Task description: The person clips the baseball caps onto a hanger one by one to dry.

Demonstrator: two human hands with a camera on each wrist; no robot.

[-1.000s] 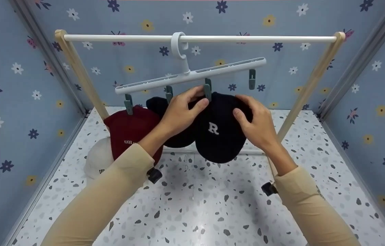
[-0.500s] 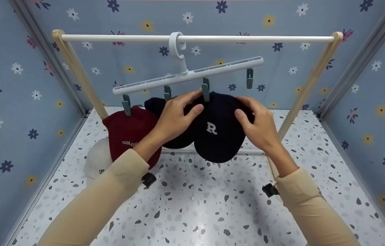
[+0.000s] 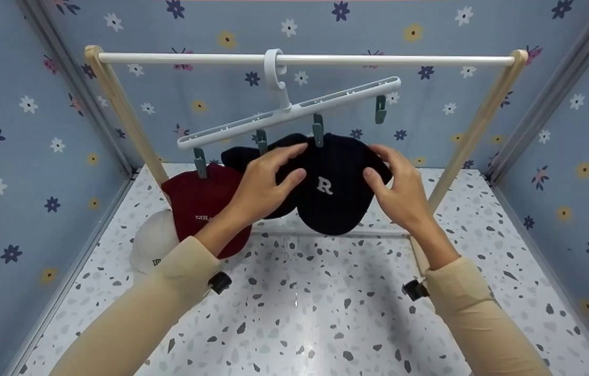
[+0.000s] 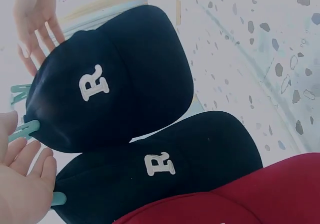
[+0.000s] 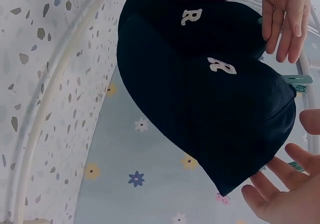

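A dark baseball cap (image 3: 338,190) with a white R hangs from a green clip (image 3: 318,130) on the tilted white hanger (image 3: 294,110). Beside it, partly behind my left hand (image 3: 265,185), hangs another dark R cap (image 4: 165,166). My left hand's fingers are loosely spread near the clip, thumb apart from them. At the front cap's right edge is my right hand (image 3: 403,190), its relaxed fingertips at the fabric and its thumb away from it in the right wrist view. A maroon cap (image 3: 195,196) hangs at the hanger's low end.
The hanger's hook (image 3: 273,68) is over the white rail (image 3: 378,59) of a wooden-legged rack (image 3: 127,117). A spare green clip (image 3: 380,109) hangs at the raised right end. A white cap (image 3: 153,243) is at left, partly behind the maroon one. The speckled floor (image 3: 294,313) lies below.
My left hand has drawn slightly left and down from the clip, its thumb coming away. The hanger's right end has risen, lifting the front cap; the left end sits lower.
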